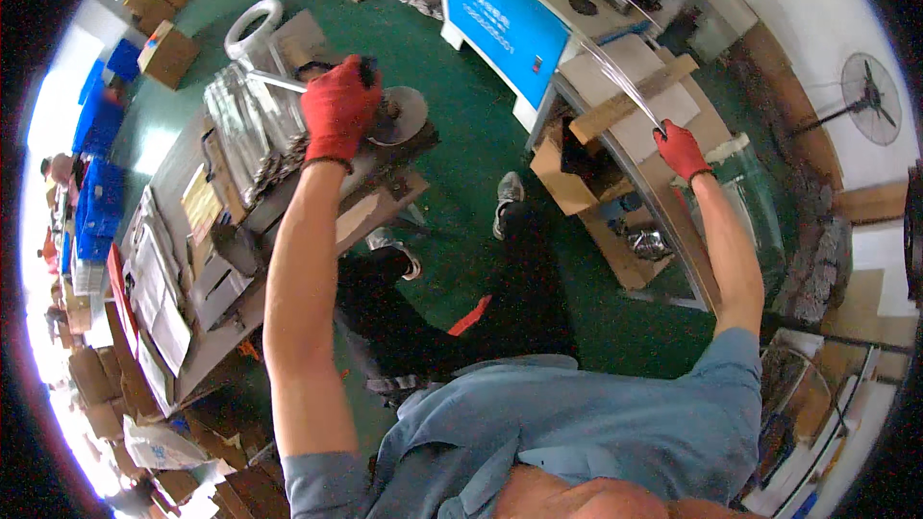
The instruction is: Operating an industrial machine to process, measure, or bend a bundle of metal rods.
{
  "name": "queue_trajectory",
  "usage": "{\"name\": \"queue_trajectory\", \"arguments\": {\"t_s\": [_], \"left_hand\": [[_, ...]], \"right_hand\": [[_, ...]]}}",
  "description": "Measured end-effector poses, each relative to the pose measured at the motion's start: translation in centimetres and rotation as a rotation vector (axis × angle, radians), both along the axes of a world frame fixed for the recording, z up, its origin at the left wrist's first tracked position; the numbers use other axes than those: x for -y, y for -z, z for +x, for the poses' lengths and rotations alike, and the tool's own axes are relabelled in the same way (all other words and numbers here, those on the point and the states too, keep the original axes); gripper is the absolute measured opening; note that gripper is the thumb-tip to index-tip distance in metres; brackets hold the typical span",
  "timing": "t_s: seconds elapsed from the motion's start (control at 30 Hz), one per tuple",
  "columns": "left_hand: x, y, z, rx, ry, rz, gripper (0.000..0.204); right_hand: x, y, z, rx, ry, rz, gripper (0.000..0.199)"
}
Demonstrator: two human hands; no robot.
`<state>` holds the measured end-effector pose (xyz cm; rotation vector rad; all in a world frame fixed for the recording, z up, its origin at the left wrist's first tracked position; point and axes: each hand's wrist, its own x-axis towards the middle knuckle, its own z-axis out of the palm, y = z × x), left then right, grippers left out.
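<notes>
My left hand (338, 113), in a red glove, is closed around a tool with a black end (367, 71) and a pale straight bar (276, 81) sticking out to the left. The tool's exact kind is hidden by the fingers. It is raised over the left table, beside a bundle of clear-wrapped long pieces (252, 125) and a round grey disc (400, 116). On the right, my right hand (683, 150), also red-gloved, grips the near end of thin, clear, shiny strips (620, 80). These run up over the right bench toward the dark machine.
A white ring-shaped roll (234, 38) lies on the left table. The right bench (694, 274) has a blue panel (505, 21) at its far end and cardboard boxes (562, 173) beneath. A wall fan (869, 94) stands at far right. Green floor runs between table and bench.
</notes>
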<state>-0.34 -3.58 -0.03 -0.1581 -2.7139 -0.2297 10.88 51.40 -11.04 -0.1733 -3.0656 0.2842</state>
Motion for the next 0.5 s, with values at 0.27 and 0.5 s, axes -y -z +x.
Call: {"name": "queue_trajectory", "arguments": {"t_s": [0.27, 0.5], "left_hand": [[-0.3, -2.0, 2.6, -0.37, 0.28, 0.067, 0.024], [-6.9, -5.4, 11.8, -0.492, 0.513, 0.108, 0.048]], "right_hand": [[7.0, -8.4, 1.0, -0.109, -0.213, 0.237, 0.038], [20.0, -17.2, 3.0, -0.188, -0.503, 0.373, 0.022]]}}
